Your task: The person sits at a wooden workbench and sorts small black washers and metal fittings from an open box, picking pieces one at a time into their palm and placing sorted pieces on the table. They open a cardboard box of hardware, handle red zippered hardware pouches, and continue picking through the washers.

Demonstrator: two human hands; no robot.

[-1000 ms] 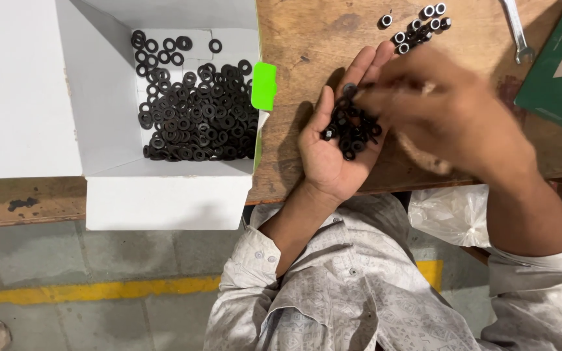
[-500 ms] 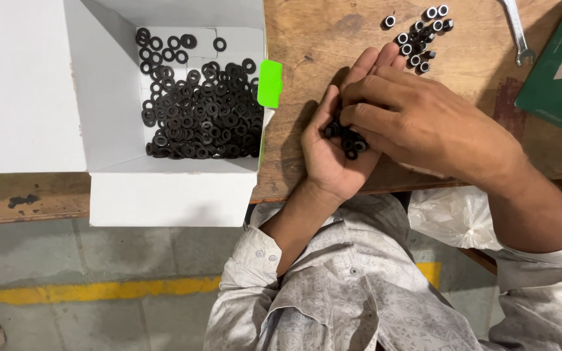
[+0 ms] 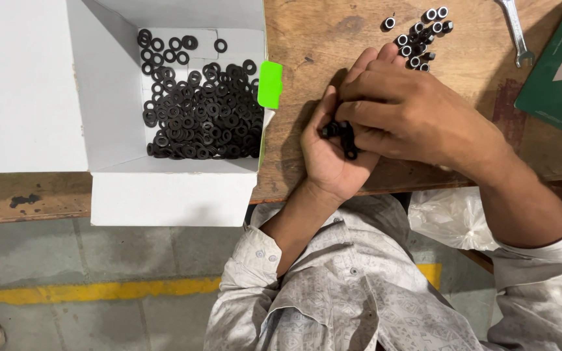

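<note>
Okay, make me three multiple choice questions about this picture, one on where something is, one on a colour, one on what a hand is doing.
1. Where is the big heap of black washers?
A. in the white box
B. on the floor
C. on the green pack

2. What colour is the tab on the box edge?
A. red
B. bright green
C. blue

3. What is the left hand doing?
A. gripping the wrench
B. resting flat and empty
C. cupping black washers

Answers: 1 A, the heap lies inside the box. 2 B, the tab is bright green. 3 C, washers sit in its palm under the right hand.
</note>
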